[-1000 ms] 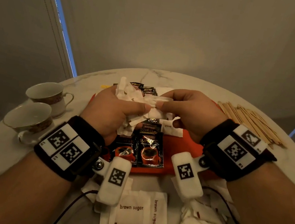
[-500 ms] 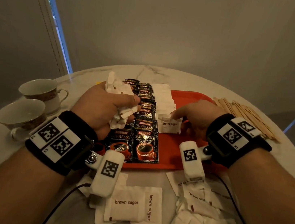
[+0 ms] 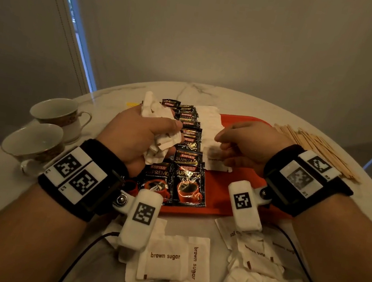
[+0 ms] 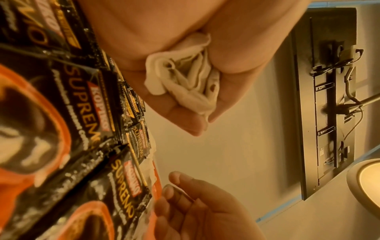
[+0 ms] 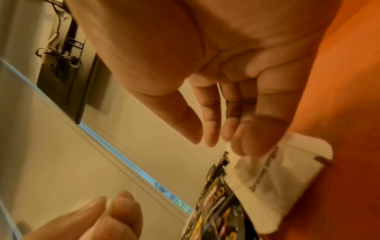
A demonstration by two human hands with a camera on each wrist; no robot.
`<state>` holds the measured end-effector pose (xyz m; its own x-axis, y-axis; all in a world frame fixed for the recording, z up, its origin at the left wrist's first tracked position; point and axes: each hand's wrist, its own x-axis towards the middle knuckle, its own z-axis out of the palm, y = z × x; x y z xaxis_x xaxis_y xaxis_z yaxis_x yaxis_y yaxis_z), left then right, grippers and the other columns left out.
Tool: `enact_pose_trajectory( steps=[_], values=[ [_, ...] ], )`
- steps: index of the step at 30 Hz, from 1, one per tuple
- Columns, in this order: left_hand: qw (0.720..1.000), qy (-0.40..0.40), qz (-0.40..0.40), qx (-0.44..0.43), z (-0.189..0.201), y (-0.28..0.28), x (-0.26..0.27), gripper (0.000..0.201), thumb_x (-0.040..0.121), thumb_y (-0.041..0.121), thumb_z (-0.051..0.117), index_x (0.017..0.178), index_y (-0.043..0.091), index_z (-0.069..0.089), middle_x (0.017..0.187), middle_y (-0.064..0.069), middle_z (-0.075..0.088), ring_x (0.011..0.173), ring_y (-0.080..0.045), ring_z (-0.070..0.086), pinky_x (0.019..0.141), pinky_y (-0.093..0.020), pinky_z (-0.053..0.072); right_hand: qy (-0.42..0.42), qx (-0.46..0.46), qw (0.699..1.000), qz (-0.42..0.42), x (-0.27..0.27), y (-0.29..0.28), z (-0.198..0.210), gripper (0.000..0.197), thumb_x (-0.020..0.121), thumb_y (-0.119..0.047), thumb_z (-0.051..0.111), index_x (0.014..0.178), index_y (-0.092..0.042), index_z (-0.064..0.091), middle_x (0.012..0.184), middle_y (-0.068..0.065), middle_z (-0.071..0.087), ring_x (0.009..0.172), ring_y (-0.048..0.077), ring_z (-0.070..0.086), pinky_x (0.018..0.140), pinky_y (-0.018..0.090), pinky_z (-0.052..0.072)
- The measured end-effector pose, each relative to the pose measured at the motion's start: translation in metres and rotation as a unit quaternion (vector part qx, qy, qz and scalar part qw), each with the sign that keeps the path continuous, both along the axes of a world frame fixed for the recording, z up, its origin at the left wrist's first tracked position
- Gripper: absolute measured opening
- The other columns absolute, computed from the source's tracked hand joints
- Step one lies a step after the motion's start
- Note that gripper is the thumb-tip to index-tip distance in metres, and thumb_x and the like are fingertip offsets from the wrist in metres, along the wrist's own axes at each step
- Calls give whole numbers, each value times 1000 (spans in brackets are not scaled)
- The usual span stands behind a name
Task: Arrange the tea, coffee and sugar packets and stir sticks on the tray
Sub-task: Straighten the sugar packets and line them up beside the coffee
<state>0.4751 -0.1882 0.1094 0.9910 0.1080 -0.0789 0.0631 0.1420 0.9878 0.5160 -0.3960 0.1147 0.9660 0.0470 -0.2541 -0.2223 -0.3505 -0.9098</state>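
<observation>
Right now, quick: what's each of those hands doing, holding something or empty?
Left hand: grips a bunch of white sugar packets.
Right hand: open, holding nothing, fingers just above a brown sugar packet on the tray.

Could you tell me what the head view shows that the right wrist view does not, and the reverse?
Only the head view shows the two teacups, the stir sticks, the loose brown sugar packets on the table, and the left hand gripping a bunch of white packets.
Only the right wrist view shows the right hand's bare palm and relaxed fingers.
Both show the red tray, the coffee packets and the sugar packet on the tray.
</observation>
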Motion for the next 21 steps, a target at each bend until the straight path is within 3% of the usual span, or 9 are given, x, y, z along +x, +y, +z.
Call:
enact_pose_trajectory(
  steps=[3,5,8,10,14,17,21],
  values=[
    [1000,4,-16,5,-2,-3,-2,23,88,5,74,108,8,62,70,-13,69,49,-21,62,55,-26,43,32,23,999,22,-2,3,0,21,97,-7,63,116,1,66,83,10,64,65,17,64,78,37,60],
    [999,2,-39,7,-3,-5,-4,27,85,2,75,108,6,61,67,-12,66,51,-23,59,59,-29,41,-10,69,997,30,-4,3,3,21,96,-9,65,114,1,68,90,13,66,67,18,65,72,33,60],
    [996,-8,-84,30,-5,-8,-8,34,80,-4,76,109,6,61,67,-8,67,52,-22,62,50,-28,45,-91,126,984,87,-11,8,9,17,92,-21,72,104,-8,74,91,6,69,73,15,61,62,27,51],
    [992,-21,-112,47,-4,-10,-12,34,78,-11,75,107,5,65,70,-5,69,59,-20,68,48,-29,50,-136,105,976,135,-20,17,11,18,88,-30,76,99,-16,75,89,-2,72,75,10,61,62,26,48],
    [978,-39,-190,81,1,-13,-20,34,78,-19,69,86,14,71,72,-5,72,65,-17,70,53,-26,53,-202,74,963,162,-29,33,6,26,84,-33,79,95,-10,73,77,-8,69,65,-3,61,56,14,46],
    [965,-44,-226,123,4,-14,-23,38,76,-15,74,93,19,73,79,-2,76,77,-17,75,63,-26,56,-236,54,958,157,-28,31,6,29,82,-36,82,100,-16,73,84,-3,67,68,1,60,58,16,46],
    [963,-3,-249,100,5,-14,-23,33,80,-10,74,103,13,67,77,-1,76,74,-17,75,61,-25,58,-223,75,960,155,-28,26,7,20,85,-22,81,93,-5,73,74,-4,69,60,-1,61,55,13,46]
  ],
)
